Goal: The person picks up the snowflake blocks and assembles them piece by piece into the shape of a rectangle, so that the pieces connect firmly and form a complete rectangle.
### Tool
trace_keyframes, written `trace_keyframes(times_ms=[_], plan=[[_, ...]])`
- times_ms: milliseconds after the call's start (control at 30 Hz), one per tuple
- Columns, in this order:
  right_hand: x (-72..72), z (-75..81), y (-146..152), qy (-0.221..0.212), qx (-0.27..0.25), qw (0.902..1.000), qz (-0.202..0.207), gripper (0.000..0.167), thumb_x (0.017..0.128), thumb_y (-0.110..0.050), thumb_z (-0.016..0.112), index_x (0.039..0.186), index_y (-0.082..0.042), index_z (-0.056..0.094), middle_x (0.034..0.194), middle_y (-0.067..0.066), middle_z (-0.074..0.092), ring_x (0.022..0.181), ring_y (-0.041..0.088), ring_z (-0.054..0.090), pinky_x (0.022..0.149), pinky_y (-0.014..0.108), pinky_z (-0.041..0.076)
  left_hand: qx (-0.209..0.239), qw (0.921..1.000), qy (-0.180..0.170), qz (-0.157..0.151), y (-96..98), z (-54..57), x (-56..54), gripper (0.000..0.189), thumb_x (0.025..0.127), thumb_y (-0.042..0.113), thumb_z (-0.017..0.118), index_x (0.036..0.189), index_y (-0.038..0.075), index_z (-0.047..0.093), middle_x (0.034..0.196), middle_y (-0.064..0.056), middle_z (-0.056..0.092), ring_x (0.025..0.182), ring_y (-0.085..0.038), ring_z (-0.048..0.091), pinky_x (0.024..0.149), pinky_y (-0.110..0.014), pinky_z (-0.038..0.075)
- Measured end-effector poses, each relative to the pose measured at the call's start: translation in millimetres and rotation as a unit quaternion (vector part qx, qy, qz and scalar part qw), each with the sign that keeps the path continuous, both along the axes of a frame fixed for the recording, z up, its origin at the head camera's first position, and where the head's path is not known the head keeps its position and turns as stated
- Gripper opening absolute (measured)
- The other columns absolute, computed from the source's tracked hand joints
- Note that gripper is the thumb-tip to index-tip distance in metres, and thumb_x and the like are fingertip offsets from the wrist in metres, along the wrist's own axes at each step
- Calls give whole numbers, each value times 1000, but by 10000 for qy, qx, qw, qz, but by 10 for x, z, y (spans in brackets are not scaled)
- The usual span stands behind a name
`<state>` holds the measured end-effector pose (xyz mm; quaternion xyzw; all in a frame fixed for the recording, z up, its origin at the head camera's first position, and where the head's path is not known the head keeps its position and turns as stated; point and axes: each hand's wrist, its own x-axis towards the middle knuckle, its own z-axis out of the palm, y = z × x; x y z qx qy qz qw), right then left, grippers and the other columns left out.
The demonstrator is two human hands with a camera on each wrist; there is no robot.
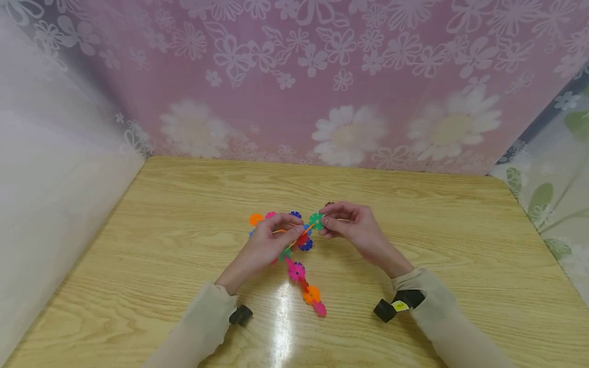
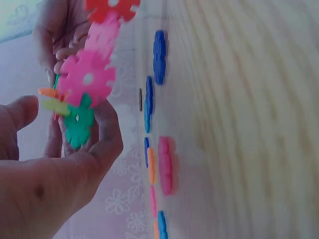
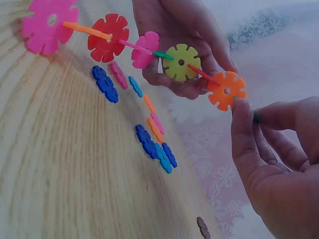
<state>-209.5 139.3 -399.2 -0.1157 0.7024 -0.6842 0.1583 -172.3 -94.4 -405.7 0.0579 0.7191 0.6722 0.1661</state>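
My left hand (image 1: 269, 240) holds a chain of interlocking plastic snowflake discs (image 1: 296, 271), its fingers behind the links. In the right wrist view the chain runs through pink, red, another pink and yellow-green (image 3: 172, 69) to an orange disc (image 3: 227, 84) at the end near my right hand. With thumb and fingertips, my right hand (image 1: 361, 227) pinches a green disc (image 1: 316, 221) at the orange disc's rim. Fingers hide most of the green disc in the right wrist view. The chain's other end, with a pink disc (image 1: 319, 308), slants toward me above the table.
Loose discs lie on the wooden table (image 1: 184, 194) beyond and beneath my hands, among them an orange disc (image 1: 255, 220) and a dark blue disc (image 1: 306, 245). A brown disc (image 3: 203, 227) lies apart from them. Flower-patterned pink fabric (image 1: 276, 102) stands behind the table.
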Motion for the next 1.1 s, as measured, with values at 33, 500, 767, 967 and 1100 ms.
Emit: trace_keyframes(times_ms=[33,500,767,967,1100], plan=[[5,-8,-8,-18,27,10000,43,29,99,0,64,125,13,60,97,1,75,81,14,75,78,34,64,-186,9998,62,-28,-14,-3,-1,31,103,29,63,128,10,64,121,-9,66,107,-26,71,94,-43,58],[110,-77,-101,-105,137,9986,493,27,98,-5,67,121,10,63,98,4,75,82,21,77,81,43,64,-1593,9830,719,-557,-103,-13,-14,30,104,35,61,127,18,70,112,-6,73,97,-18,66,77,-31,57],[123,-85,-164,-232,48,9972,716,30,98,-4,67,124,11,63,98,6,77,83,17,77,80,39,64,-1254,9880,600,-677,-158,-26,-27,22,104,29,61,119,16,70,114,-5,69,89,-19,70,78,-32,58],[83,-97,-147,183,842,9936,731,27,99,-8,66,122,6,66,106,20,74,90,25,74,79,39,64,-966,9933,187,-603,-278,-93,-31,25,106,26,58,122,9,65,113,-12,66,84,-20,70,72,-35,61],[50,-144,-138,1228,2354,9605,832,18,96,-11,69,112,-4,73,104,11,76,91,20,71,78,30,62,-666,9970,-180,-344,-342,-144,-20,26,106,20,58,125,3,61,117,-17,64,91,-19,67,74,-36,63]])
